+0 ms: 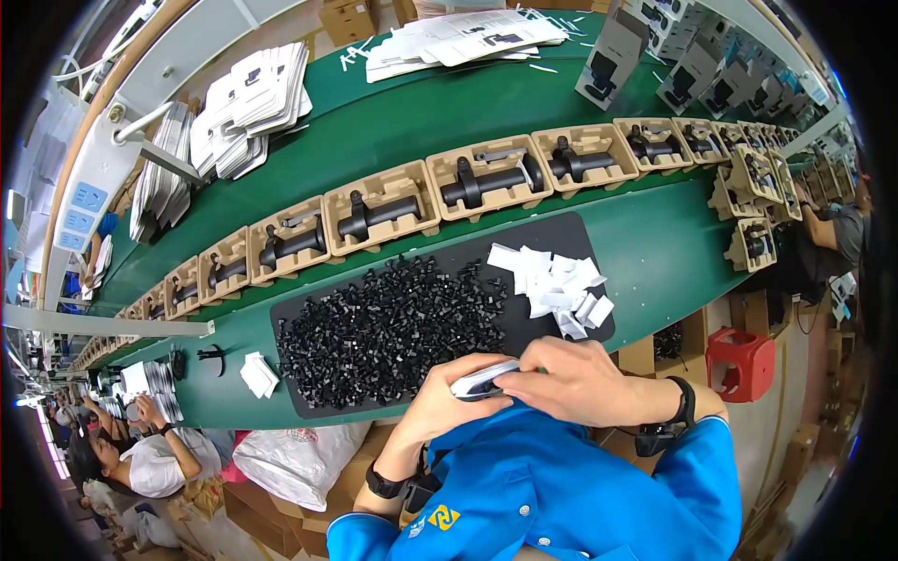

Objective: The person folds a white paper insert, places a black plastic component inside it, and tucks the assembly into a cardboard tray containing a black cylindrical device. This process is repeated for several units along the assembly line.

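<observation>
Close to my body, at the table's near edge, my left hand [444, 402] is closed around a small bundle of folded white leaflets [484, 381]. The fingers of my right hand [571, 383] are bent over the bundle's right end and pinch it; part of the bundle is hidden under them. Just beyond my hands lies a dark mat [552, 232]. A wide heap of small black plastic parts [393, 327] covers its left and middle. At the mat's right lies a loose pile of folded white leaflets [552, 285].
Brown moulded trays [382, 210] holding black devices form a long row beyond the mat. Flat printed cartons [253, 107] and upright boxes [613, 61] stand farther back. Stacked trays [753, 243] and a red stool [739, 365] are at right. Other people work on both sides.
</observation>
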Available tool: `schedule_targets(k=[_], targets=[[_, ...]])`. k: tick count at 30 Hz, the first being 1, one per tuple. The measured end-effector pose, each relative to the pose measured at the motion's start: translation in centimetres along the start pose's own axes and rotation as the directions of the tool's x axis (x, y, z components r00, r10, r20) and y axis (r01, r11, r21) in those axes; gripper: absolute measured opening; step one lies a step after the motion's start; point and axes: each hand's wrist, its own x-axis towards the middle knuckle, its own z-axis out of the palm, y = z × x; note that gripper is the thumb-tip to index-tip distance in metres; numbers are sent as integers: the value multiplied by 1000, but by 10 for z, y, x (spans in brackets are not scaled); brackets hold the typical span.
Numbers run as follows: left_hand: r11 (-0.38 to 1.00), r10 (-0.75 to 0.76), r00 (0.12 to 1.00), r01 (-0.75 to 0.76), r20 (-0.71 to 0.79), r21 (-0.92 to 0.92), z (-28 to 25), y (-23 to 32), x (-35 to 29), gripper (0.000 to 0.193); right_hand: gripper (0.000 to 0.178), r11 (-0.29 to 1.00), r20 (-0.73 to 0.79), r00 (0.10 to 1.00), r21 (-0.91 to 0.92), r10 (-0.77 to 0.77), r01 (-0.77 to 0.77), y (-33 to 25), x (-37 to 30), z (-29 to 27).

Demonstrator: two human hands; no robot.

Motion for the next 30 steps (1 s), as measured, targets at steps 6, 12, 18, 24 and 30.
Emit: schedule_targets(k=[6, 12, 18, 24, 30], targets=[[986, 82, 993, -94, 90, 137, -7, 3, -5, 47, 23, 979, 574, 802, 2, 166, -204, -4, -4, 16], [987, 158, 986, -158, 56, 9, -10, -2, -14, 52, 22, 983, 485, 861, 17, 152, -183, -20, -1, 22], [817, 475, 875, -397, -98, 419, -20, 12, -23, 49, 31, 990, 362, 924, -111, 123, -88, -31, 16, 8], [869, 439, 875, -472, -206, -152, -30, -9, -37, 51, 44, 998, -96, 995, 59, 38, -33, -44, 23, 2], [934, 329, 934, -344, -136, -100, -24, 1, -41, 55, 33, 932, -119, 981, 348, 150, -100, -26, 12, 33]])
